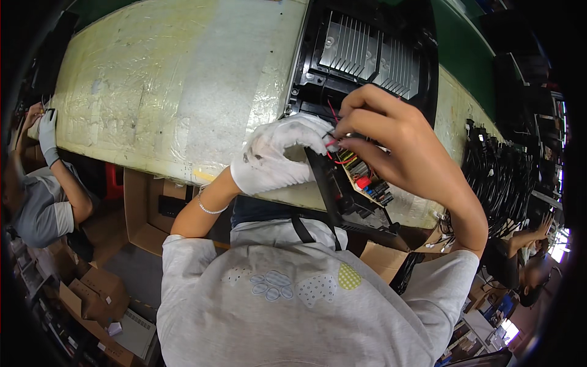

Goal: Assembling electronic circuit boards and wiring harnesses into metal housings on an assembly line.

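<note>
My left hand (278,153), in a stained white glove, curls its thumb and fingers into a pinch at the near end of a black device. What is between those fingertips is too small to make out. Bare and bent over from the right, my right hand (397,137) pinches a thin red wire (332,144) close to the left fingertips. Under both hands sits the black device housing (309,92), with silver finned heat sinks (367,52) at its far part. A circuit board (361,177) with a red component and several others shows at the near end, partly hidden by my right hand.
The long worktable (183,92) has a wrinkled, clear-covered yellowish top. A bundle of black cables (498,183) lies at the right. Below the table edge stands an open cardboard box (143,211). One person (46,189) works at the far left; another person (520,263) is at the right.
</note>
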`<action>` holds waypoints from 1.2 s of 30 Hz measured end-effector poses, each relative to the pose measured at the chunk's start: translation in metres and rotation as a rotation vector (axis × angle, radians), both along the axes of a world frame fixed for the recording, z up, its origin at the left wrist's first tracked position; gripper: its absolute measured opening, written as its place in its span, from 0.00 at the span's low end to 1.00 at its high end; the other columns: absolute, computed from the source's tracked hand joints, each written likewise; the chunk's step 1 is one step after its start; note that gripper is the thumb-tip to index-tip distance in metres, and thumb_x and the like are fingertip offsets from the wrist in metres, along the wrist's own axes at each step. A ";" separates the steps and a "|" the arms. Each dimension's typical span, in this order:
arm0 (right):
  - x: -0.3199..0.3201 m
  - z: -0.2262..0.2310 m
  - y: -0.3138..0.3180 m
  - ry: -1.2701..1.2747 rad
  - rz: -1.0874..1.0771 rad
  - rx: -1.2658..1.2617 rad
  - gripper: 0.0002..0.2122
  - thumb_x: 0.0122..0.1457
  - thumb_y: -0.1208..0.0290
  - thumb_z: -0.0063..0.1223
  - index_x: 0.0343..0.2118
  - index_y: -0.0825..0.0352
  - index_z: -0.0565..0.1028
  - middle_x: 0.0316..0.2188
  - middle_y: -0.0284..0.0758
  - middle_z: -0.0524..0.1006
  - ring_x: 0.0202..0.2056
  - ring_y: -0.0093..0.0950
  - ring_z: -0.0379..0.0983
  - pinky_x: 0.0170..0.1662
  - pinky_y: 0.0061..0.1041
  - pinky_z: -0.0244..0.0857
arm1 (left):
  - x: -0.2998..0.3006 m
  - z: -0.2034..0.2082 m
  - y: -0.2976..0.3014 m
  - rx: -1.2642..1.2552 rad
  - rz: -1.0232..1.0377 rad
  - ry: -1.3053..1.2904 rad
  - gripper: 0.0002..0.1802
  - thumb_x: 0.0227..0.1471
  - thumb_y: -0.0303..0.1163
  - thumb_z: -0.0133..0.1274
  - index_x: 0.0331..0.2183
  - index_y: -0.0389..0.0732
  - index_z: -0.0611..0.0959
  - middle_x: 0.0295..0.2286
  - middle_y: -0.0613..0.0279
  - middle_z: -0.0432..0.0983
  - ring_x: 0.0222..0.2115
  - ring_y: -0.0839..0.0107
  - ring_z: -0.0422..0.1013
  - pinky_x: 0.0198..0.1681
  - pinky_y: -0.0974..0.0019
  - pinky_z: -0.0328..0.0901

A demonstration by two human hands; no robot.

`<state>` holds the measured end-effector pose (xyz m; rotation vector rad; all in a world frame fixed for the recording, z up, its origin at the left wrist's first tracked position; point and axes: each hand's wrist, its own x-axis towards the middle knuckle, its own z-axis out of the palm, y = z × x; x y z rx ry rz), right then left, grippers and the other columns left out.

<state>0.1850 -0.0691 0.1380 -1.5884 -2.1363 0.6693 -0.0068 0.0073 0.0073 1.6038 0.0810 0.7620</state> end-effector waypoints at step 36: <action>-0.004 -0.001 -0.006 -0.169 0.233 0.186 0.11 0.39 0.78 0.56 0.30 0.70 0.73 0.30 0.36 0.71 0.38 0.35 0.67 0.43 0.31 0.63 | 0.000 0.000 0.003 0.000 0.035 -0.028 0.17 0.37 0.25 0.67 0.33 0.40 0.80 0.37 0.58 0.78 0.45 0.61 0.72 0.48 0.63 0.68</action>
